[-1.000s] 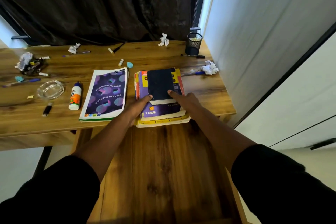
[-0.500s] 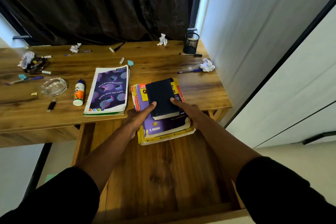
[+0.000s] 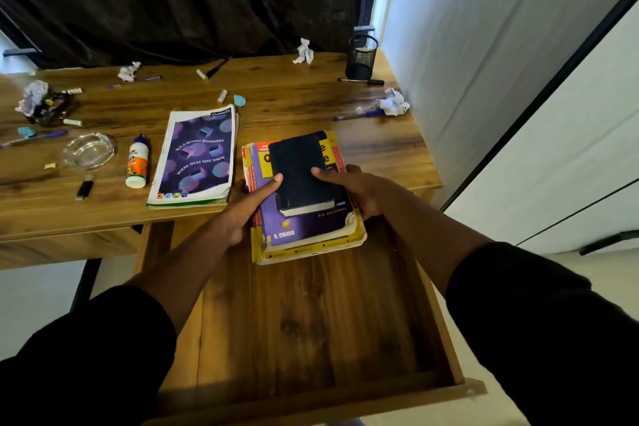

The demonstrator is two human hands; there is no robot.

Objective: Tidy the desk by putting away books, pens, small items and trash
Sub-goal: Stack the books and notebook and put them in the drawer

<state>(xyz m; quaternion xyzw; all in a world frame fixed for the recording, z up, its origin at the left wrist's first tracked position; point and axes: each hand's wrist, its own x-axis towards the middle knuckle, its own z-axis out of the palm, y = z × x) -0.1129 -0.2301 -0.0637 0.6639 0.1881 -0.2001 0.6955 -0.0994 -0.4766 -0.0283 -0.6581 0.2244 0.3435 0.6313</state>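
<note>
A stack of thick paperback books (image 3: 304, 228) is held over the open wooden drawer (image 3: 311, 328), at the front edge of the wooden surface (image 3: 294, 107). A small black hardcover book (image 3: 299, 176) lies on top. The purple spiral notebook (image 3: 197, 157) lies left of the stack, the white glue bottle (image 3: 137, 162) further left, and the black mesh pen cup (image 3: 361, 57) behind at the right.

A dark curtain (image 3: 179, 0) hung across the back, well beyond the fingertips, behind a wooden desk (image 3: 294, 104) with a warm grain. To the right of the fingers rose a pale wall (image 3: 484, 45) and a white cabinet front (image 3: 570, 166) edged in black, with daylight showing at the curtain's right edge. Below the fingers, an open wooden drawer (image 3: 311, 339) stood out over a light floor (image 3: 38, 301).
</note>
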